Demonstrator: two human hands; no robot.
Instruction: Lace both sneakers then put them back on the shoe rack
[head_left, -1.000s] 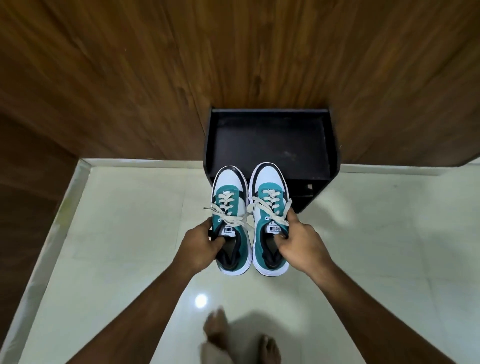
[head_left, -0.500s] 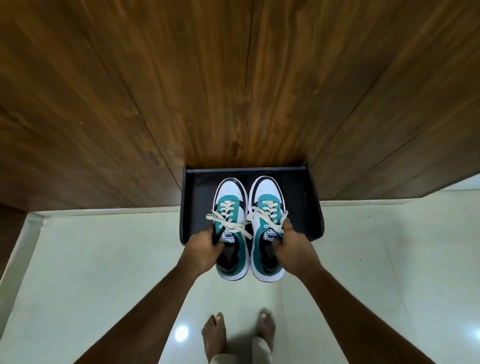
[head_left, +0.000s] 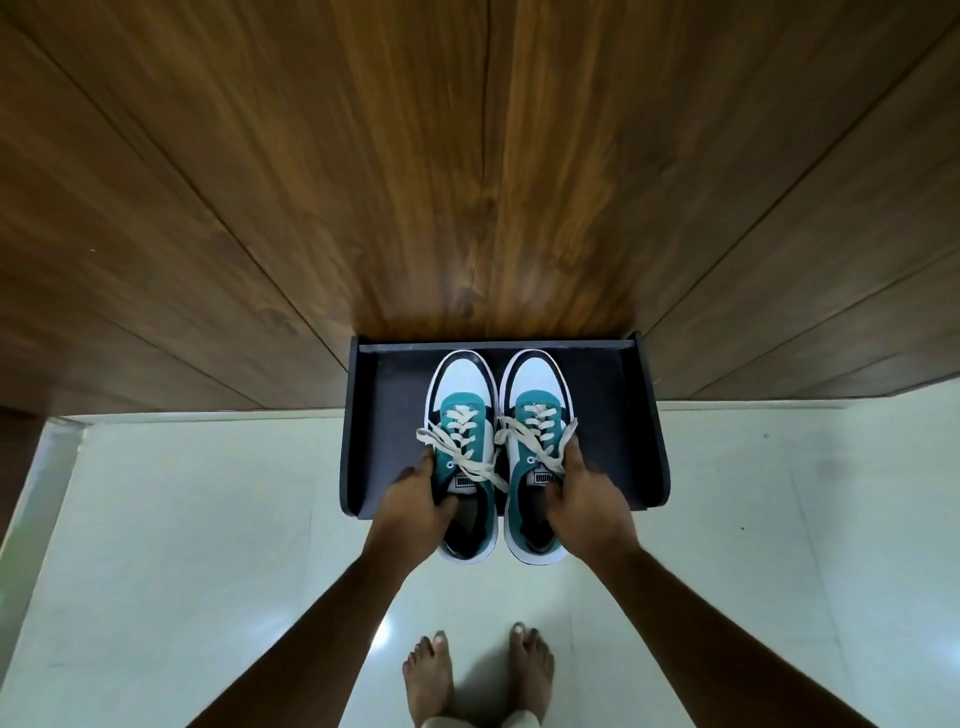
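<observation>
Two teal, white and black sneakers with cream laces are side by side, toes pointing at the wall. My left hand (head_left: 415, 501) grips the left sneaker (head_left: 461, 410) at its collar, thumb inside the opening. My right hand (head_left: 587, 501) grips the right sneaker (head_left: 535, 402) the same way. Both toe halves are over the top of the black shoe rack (head_left: 613, 415), and the heels stick out past its front edge. I cannot tell whether the soles touch the rack. The lace ends hang loose across the tongues.
The rack stands against a brown wood-panelled wall (head_left: 467, 182). Pale glossy floor tiles (head_left: 182, 545) spread to both sides. My bare feet (head_left: 478, 670) stand just in front of the rack. A pale skirting strip (head_left: 47, 467) runs along the left.
Both hands have carried the sneakers forward from in front of the rack to over its top shelf. I have stepped closer to the wall and the rack now appears nearer.
</observation>
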